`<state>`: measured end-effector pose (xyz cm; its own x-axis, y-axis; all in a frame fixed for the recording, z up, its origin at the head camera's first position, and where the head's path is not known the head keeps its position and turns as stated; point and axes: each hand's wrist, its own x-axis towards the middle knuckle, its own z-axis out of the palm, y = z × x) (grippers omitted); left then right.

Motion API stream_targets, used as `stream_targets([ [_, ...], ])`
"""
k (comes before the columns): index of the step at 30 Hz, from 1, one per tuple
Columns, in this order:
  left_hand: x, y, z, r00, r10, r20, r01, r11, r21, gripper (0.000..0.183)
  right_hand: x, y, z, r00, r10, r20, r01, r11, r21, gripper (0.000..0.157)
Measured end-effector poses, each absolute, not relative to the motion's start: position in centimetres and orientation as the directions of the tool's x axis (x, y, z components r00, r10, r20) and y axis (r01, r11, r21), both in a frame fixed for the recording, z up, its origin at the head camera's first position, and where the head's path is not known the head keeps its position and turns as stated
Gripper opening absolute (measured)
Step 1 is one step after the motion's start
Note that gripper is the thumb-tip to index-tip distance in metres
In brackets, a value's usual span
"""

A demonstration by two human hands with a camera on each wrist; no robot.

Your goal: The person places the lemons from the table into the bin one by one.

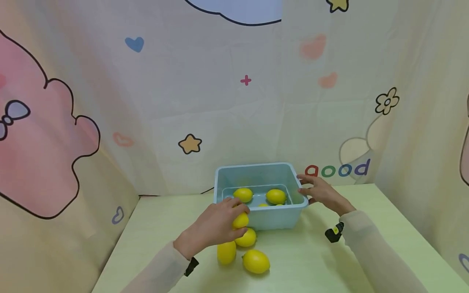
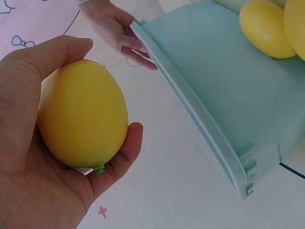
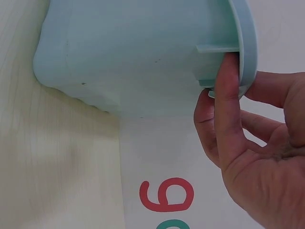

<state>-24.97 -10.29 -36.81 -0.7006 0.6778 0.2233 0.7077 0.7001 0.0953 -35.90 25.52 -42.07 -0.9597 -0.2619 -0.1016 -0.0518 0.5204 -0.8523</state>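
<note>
In the head view my left hand (image 1: pixel 214 226) grips a yellow lemon (image 1: pixel 240 220) just in front of the light blue plastic bin (image 1: pixel 275 219). The left wrist view shows that lemon (image 2: pixel 83 114) between curled thumb and fingers, its green tip downward in the picture. At the bin's right side, my right hand (image 1: pixel 324 195) holds the rim; up close, one finger (image 3: pixel 228 109) is hooked under the lip of the bin (image 3: pixel 128 52). Inside the bin lie a lemon (image 1: pixel 243 195) at left and another (image 1: pixel 276 197) at right, with more partly hidden by the front wall.
On the pale green table (image 1: pixel 304 264), three lemons lie before the bin: one lemon (image 1: pixel 246 237) near its front wall, one (image 1: pixel 226 253) at left, one (image 1: pixel 256 261) closest to me. A printed cloth backdrop (image 1: pixel 220 110) stands behind the table.
</note>
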Motion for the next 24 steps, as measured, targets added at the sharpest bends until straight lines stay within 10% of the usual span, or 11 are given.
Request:
stream_targets([
  [24, -30.3, -10.0, -32.8, -0.781, 0.568, 0.261, 0.62, 0.758, 0.205, 0.034, -35.9, 25.5, -42.3, -0.963, -0.252, -0.097, -0.05, 0.52, -0.853, 0.068],
])
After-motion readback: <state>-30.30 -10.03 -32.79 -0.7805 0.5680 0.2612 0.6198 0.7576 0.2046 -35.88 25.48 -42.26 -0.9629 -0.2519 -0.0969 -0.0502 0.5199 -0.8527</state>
